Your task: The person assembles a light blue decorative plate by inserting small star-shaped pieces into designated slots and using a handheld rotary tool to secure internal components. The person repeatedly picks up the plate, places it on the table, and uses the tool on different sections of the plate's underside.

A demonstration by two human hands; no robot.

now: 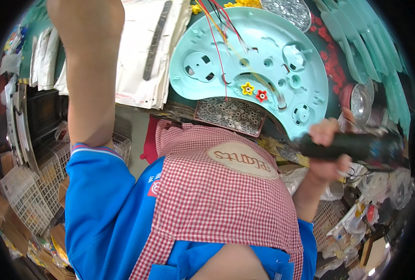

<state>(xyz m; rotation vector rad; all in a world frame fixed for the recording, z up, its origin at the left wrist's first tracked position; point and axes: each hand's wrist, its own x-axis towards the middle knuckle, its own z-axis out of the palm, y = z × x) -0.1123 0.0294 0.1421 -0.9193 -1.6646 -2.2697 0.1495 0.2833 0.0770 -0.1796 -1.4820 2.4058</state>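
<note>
My right hand is wrapped round a black electric screwdriver, blurred by motion, at the lower right edge of a curved turquoise plastic shell. The tool's tip is too smeared to make out. Near the shell's inner curve sit a yellow flower-shaped piece and a red flower-shaped piece. Thin red, black and yellow wires trail over the shell from the top edge. My left forearm reaches up past the picture's upper edge, so my left hand is out of sight.
A tray of small metal parts lies below the shell, and a bowl of silvery screws stands behind it. Turquoise handle-like parts are heaped at right. White papers with a dark metal strip lie left.
</note>
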